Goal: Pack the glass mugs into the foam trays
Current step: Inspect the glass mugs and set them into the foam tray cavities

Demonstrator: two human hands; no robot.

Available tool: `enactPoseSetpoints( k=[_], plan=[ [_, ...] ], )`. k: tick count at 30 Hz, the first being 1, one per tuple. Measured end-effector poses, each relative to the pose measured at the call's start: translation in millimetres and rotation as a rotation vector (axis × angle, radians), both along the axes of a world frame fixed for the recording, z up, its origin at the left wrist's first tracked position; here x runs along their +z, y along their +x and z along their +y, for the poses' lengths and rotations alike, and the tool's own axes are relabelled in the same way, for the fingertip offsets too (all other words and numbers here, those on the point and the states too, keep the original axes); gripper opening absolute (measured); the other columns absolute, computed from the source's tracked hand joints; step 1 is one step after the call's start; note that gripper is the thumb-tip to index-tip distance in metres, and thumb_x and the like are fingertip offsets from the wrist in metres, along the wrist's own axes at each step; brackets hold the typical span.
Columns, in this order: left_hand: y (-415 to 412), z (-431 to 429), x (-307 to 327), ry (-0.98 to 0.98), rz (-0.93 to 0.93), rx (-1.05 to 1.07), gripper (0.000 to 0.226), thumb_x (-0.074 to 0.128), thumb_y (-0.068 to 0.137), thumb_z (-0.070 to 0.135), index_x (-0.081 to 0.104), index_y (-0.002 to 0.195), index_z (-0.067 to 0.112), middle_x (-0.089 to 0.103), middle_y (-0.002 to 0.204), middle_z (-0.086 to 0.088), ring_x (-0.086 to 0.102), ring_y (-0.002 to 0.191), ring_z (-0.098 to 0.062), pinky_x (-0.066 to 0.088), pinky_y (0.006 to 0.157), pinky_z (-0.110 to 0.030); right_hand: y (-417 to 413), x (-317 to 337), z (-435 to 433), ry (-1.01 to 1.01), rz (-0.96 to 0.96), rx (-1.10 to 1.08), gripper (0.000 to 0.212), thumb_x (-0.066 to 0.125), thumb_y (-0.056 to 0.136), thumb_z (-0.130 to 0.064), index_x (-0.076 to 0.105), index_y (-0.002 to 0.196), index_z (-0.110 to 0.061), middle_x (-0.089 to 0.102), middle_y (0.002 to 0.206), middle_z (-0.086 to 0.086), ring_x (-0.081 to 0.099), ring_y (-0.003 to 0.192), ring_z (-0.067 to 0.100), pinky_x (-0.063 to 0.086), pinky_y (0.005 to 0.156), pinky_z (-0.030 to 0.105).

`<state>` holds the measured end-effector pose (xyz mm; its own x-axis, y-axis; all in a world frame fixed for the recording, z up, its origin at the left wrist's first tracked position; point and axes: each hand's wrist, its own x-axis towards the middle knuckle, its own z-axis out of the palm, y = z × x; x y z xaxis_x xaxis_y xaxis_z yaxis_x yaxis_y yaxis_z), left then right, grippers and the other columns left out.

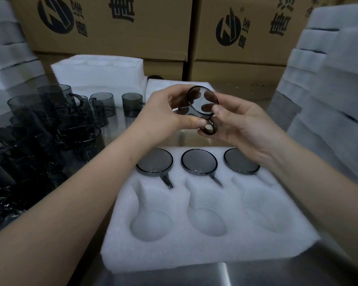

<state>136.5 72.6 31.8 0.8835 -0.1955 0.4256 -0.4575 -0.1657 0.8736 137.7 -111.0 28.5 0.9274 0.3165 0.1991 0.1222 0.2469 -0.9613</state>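
Progress: sitting at half, three packed mugs (199, 162) filling tray (194, 254) far row, three near pockets (207, 221) empty. Holding another mug (203, 102) above it, left hand (170, 112) gripping body, right hand (240, 124) pinching handle; loose mugs (50, 131) waiting.

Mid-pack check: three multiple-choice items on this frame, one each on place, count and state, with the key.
1. Where do the loose mugs stand relative to the foam tray? A. left of it B. right of it C. on it
2. How many tray pockets hold a mug? A. one B. three C. six
3. The held mug is: A. seated in a near pocket B. standing among the loose mugs C. gripped by left hand and right hand above the tray
Key: 1 A, the cluster sits at the tray's left; 2 B, far row full, near row empty; 3 C, both hands' fingers curl round it.
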Motion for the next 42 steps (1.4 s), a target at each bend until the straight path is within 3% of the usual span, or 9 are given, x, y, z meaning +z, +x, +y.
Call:
enactPoseSetpoints(
  k=[7,13,18,22,27,34,36,39,42],
  plan=[
    [-2.0,-1.4,1.4,0.149,0.029,0.065,0.054,0.090,0.059,0.007,0.069,0.108,0.018,0.071,0.103,0.006,0.067,0.100,-0.007,0.054,0.093,-0.031,-3.7,-1.3,9.3,-0.253,-0.097,-0.153,0.048,0.085,0.059,-0.025,0.062,0.099,-0.010,0.070,0.078,-0.004,0.070,0.069,0.017,0.061,0.067,0.040],
    [-5.5,-8.8,0.5,0.397,-0.117,0.118,0.062,0.092,0.055,0.021,0.062,0.109,0.026,0.067,0.100,0.016,0.062,0.099,-0.004,0.049,0.092,-0.027,-3.8,-1.4,20.6,-0.548,-0.208,-0.454,0.042,0.081,0.071,-0.047,0.050,0.079,-0.020,0.056,0.073,-0.007,0.055,0.062,0.005,0.051,0.064,0.035],
    [-3.6,-9.5,1.0,0.284,-0.122,0.142,0.055,0.091,0.058,0.024,0.055,0.099,0.034,0.064,0.104,0.015,0.056,0.099,0.000,0.047,0.074,-0.015,-4.6,4.3,22.2,-0.294,-0.055,-0.433,0.025,0.063,0.093,-0.038,0.056,0.083,-0.016,0.057,0.087,0.008,0.056,0.072,0.020,0.058,0.074,0.056],
    [3.1,-4.5,-2.4,0.047,-0.038,0.196,0.055,0.089,0.065,0.017,0.053,0.106,0.020,0.066,0.110,0.008,0.061,0.101,-0.013,0.050,0.085,-0.024,-5.4,4.8,20.3,-0.235,0.007,-0.306,0.025,0.061,0.095,-0.037,0.052,0.087,-0.015,0.060,0.083,0.003,0.067,0.072,0.019,0.062,0.069,0.043],
    [5.8,3.7,-6.8,-0.057,-0.024,0.133,0.065,0.086,0.065,0.007,0.054,0.120,0.022,0.065,0.115,0.007,0.058,0.102,0.004,0.048,0.088,-0.019,-8.9,3.4,20.1,-0.458,-0.102,-0.204,0.032,0.051,0.100,-0.034,0.064,0.092,-0.006,0.065,0.074,0.003,0.062,0.057,0.014,0.054,0.054,0.023],
    [7.0,3.7,-5.6,-0.074,0.044,0.035,0.061,0.081,0.071,0.007,0.059,0.126,0.021,0.065,0.117,0.005,0.063,0.106,-0.001,0.052,0.085,-0.021,-11.4,5.4,23.8,-0.406,-0.109,-0.238,0.035,0.043,0.103,-0.024,0.052,0.072,-0.013,0.055,0.061,0.005,0.051,0.051,0.015,0.051,0.050,0.029],
    [7.4,3.5,-5.4,-0.104,0.084,0.025,0.056,0.079,0.075,0.012,0.058,0.127,0.019,0.066,0.118,0.001,0.066,0.103,-0.006,0.053,0.084,-0.021,-12.2,5.8,22.9,-0.364,-0.111,-0.216,0.035,0.039,0.104,-0.022,0.052,0.073,-0.012,0.053,0.062,0.005,0.050,0.052,0.016,0.049,0.051,0.031],
    [8.4,4.9,-5.4,-0.100,0.165,0.062,0.045,0.074,0.079,0.031,0.061,0.121,0.022,0.071,0.108,0.001,0.068,0.099,-0.016,0.054,0.094,-0.038,-13.0,5.0,19.7,-0.289,-0.161,-0.155,0.034,0.036,0.105,-0.018,0.053,0.077,-0.012,0.050,0.062,0.005,0.050,0.054,0.016,0.049,0.051,0.031],
    [8.4,6.7,-4.0,-0.061,0.227,0.034,0.039,0.070,0.076,0.053,0.068,0.105,0.027,0.074,0.091,0.006,0.068,0.084,-0.016,0.057,0.083,-0.036,-13.2,3.3,16.9,-0.235,-0.230,-0.109,0.031,0.037,0.106,-0.015,0.056,0.082,-0.011,0.049,0.059,0.003,0.049,0.051,0.016,0.049,0.049,0.030]
  ],
)
